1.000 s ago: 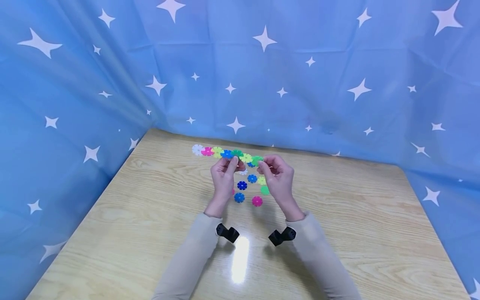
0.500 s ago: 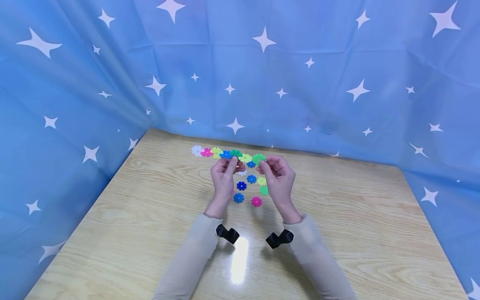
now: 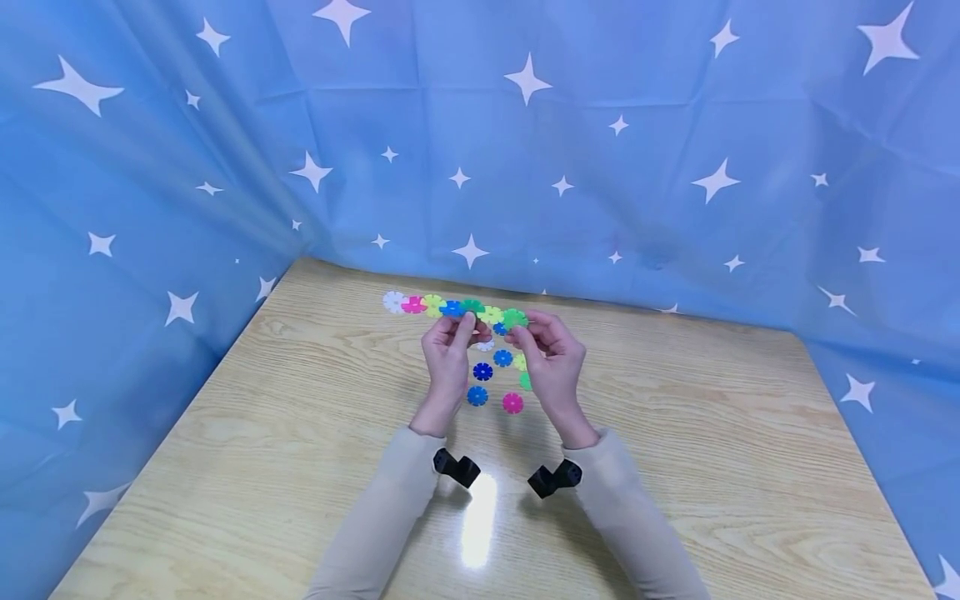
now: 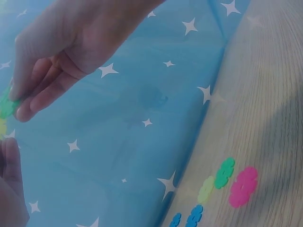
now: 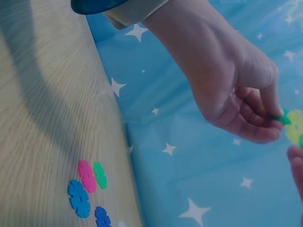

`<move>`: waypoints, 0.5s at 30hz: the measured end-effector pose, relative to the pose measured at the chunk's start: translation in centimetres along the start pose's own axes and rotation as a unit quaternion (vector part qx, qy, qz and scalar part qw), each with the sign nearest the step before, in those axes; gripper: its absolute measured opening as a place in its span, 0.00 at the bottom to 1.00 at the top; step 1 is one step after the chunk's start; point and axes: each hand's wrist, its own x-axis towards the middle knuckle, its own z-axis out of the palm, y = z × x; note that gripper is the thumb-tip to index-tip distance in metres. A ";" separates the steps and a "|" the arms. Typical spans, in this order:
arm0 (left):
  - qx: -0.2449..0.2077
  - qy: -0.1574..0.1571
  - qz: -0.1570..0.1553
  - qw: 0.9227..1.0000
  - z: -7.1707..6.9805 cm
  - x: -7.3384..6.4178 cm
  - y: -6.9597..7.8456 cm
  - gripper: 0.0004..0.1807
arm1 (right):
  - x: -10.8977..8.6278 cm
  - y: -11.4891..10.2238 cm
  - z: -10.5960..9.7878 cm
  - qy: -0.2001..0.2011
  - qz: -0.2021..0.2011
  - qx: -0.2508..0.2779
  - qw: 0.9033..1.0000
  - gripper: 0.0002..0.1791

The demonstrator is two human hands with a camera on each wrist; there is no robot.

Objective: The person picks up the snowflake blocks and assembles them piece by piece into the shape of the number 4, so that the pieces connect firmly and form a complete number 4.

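Note:
A row of notched plastic discs is held up above the table: white (image 3: 393,302), pink (image 3: 413,305), yellow, blue (image 3: 451,309), dark green (image 3: 472,307), another yellow (image 3: 492,315) and, at the right end, a bright green disc (image 3: 515,318). My left hand (image 3: 448,354) pinches the row at the dark green disc, thumb on its near face. With thumb and fingers, my right hand (image 3: 556,358) grips the bright green disc, which meets the yellow one beside it. In the right wrist view the right fingertips (image 5: 272,125) cover most of that green disc (image 5: 284,117).
Below the hands, loose discs lie on the wooden table (image 3: 262,433): a pink one (image 3: 513,403), a dark blue one (image 3: 483,372), a lighter blue one (image 3: 477,396) and several more. A blue star-printed curtain (image 3: 480,150) hangs behind and left of the table.
The right hand has shifted slightly, its fingers changing their place on the bright green disc. That disc moved up a little, then back toward the yellow one. The left hand stays nearly still.

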 end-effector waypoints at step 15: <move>0.036 -0.013 -0.015 0.999 0.0 -0.4 0.0 0.11 | 0.4 0.7 -0.7 -0.021 -0.001 0.037 0.999 0.03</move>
